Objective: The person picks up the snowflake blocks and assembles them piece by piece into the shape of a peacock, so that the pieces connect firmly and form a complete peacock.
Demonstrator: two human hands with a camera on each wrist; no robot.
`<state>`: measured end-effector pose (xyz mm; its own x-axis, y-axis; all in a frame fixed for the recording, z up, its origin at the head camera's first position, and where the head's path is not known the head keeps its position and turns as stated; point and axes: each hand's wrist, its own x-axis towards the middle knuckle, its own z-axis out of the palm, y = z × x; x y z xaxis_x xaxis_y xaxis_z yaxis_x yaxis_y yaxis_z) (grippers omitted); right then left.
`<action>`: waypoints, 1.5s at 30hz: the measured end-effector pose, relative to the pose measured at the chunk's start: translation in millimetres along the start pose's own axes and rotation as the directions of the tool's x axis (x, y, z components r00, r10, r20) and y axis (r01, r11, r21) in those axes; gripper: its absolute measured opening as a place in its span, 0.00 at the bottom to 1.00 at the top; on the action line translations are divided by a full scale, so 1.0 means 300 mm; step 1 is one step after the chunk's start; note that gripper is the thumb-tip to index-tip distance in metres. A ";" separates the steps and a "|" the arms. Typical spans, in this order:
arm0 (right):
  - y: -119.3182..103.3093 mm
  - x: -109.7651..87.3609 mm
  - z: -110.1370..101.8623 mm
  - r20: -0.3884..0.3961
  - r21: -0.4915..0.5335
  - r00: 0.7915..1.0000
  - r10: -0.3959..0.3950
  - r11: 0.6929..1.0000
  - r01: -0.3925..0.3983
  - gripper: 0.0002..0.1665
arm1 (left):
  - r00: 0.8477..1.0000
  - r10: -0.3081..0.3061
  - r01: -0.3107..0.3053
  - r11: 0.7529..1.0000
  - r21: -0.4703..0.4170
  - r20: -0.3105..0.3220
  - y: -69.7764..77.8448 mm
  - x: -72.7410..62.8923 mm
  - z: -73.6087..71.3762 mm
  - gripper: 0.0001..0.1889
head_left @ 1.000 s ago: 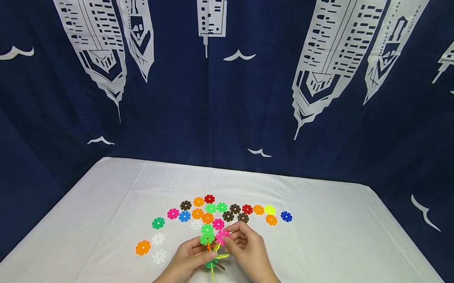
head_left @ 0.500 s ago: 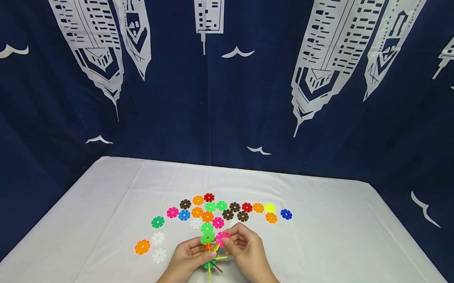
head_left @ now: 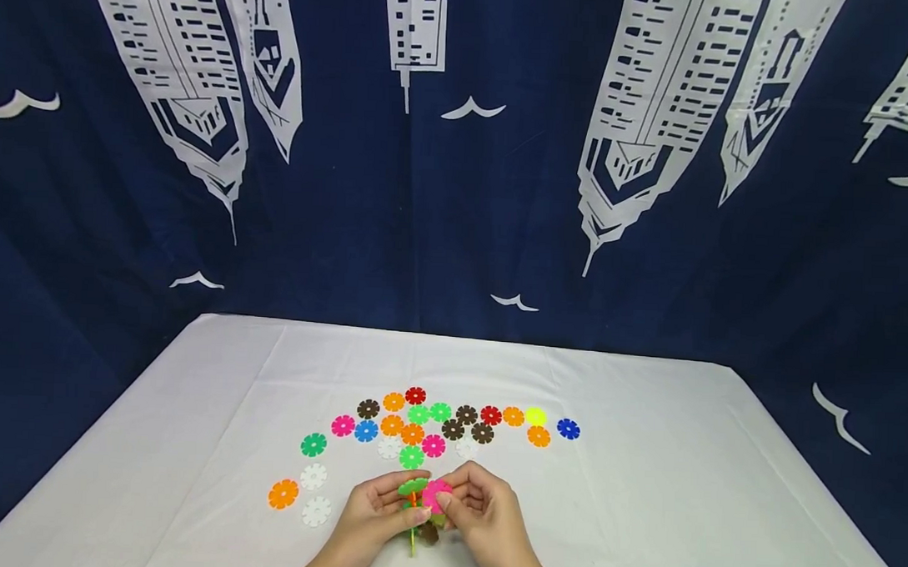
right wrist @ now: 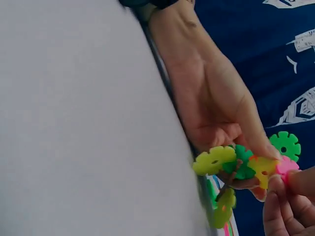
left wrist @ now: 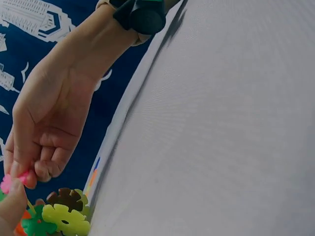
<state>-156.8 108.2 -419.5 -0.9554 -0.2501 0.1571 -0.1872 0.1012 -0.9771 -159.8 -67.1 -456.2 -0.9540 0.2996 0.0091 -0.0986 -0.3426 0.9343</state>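
Observation:
My left hand (head_left: 374, 518) grips a cluster of notched plastic discs slotted into one another at angles. In the right wrist view the cluster shows a yellow-green disc (right wrist: 215, 161), a dark green disc (right wrist: 241, 164), a yellow disc (right wrist: 263, 169) and a light green disc (right wrist: 284, 146). A brown disc (left wrist: 66, 197) sticks out of it in the left wrist view. Between thumb and fingertips my right hand (head_left: 491, 518) pinches a pink disc (head_left: 436, 496), its edge right at the yellow disc. Fingers hide part of the cluster's middle.
Loose notched discs lie flat on the white-covered table (head_left: 642, 474) beyond the hands, among them a blue one (head_left: 568, 428). An orange disc (head_left: 283, 494) and white discs (head_left: 316, 511) lie to the left. A dark blue curtain (head_left: 426, 216) hangs behind the table.
The cluster has turned in my left hand, so its light green disc now appears nearly edge-on. My right hand has come slightly lower and left with the pink disc, closer to the left hand.

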 end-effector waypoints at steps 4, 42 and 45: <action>-0.003 0.003 0.000 -0.053 -0.044 0.997 -0.059 0.997 0.057 0.04 | 1.000 0.009 -0.009 1.000 -0.022 -0.002 -0.007 0.007 0.010 0.25; -0.025 0.016 -0.014 -0.032 -0.253 0.963 -0.267 0.935 0.250 0.08 | 0.992 0.012 -0.011 1.000 -0.006 0.127 0.012 0.001 0.000 0.15; -0.020 0.015 -0.003 -0.050 -0.278 0.964 -0.260 0.931 0.236 0.08 | 0.995 0.003 -0.001 1.000 -0.013 0.105 0.010 0.001 -0.003 0.15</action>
<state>-160.3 107.4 -412.8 -0.8841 -0.2196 0.4124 -0.4636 0.3030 -0.8326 -160.6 -68.8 -453.6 -0.9194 0.3903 0.0488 -0.1012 -0.3547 0.9295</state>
